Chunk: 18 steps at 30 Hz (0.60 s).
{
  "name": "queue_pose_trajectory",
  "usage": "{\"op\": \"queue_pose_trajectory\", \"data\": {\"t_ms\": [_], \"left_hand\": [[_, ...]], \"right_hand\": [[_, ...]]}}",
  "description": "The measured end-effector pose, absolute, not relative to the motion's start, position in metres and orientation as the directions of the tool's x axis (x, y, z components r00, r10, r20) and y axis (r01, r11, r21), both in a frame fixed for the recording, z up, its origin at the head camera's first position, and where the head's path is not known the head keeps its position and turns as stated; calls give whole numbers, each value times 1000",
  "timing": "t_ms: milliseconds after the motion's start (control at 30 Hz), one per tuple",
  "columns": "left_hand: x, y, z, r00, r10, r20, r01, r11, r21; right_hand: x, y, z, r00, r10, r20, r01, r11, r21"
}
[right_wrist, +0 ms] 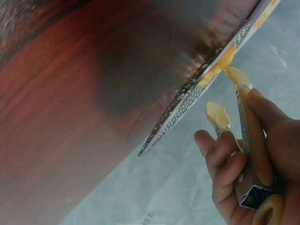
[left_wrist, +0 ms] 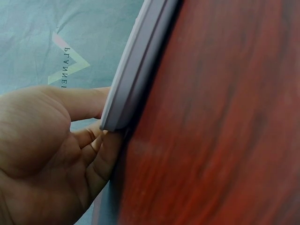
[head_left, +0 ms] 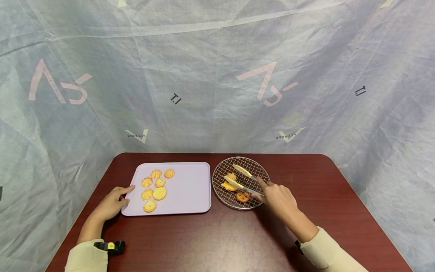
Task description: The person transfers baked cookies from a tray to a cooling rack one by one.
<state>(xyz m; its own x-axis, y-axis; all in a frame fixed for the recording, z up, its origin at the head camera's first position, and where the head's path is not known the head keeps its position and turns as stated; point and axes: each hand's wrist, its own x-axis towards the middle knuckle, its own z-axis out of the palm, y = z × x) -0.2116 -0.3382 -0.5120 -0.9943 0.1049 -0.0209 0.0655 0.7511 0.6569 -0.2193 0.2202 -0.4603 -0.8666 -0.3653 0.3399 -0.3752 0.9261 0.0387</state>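
The tongs (head_left: 242, 171) are hanging over the wire rack (head_left: 221, 170), their long axis running diagonally from the right hand (head_left: 279, 197) toward the far left, tips foremost. Their two arms are standing spread: one pale tip is reaching above the rack's far part, the other is lying over the star-shaped cookie (head_left: 228, 186); whether it is touching cannot be told. The right hand's fingers are gripping the tongs, wrapping round the arms near the bend. A yellow cookie (head_left: 231, 176) is sitting just beyond the star-shaped one, and a brown pretzel-like cookie (head_left: 242, 197) is resting nearer the rack's front rim.

The left hand (head_left: 111, 202) is holding the left rim of the tray (head_left: 190, 189) between thumb and fingers. The tray is lying with its long axis running left to right, its right edge just beside the rack. Seven cookies (head_left: 159, 193) are occupying its left half, while its right half is showing plain lilac surface. Bare wood is stretching from the rack to the right edge of the bench (head_left: 316, 189), and also in front of the tray.

The bench is showing a glossy red-brown grain, and a grey-blue printed cloth (head_left: 210, 75) is enclosing it behind and at both sides.
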Motion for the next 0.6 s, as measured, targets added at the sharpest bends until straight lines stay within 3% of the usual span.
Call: {"op": "queue_pose_trajectory", "data": {"t_ms": [600], "left_hand": [[-211, -339, -512, -994, 105, -20, 66, 748, 660]], "right_hand": [[-221, 199, -462, -837, -415, 357, -434, 900, 30]]}}
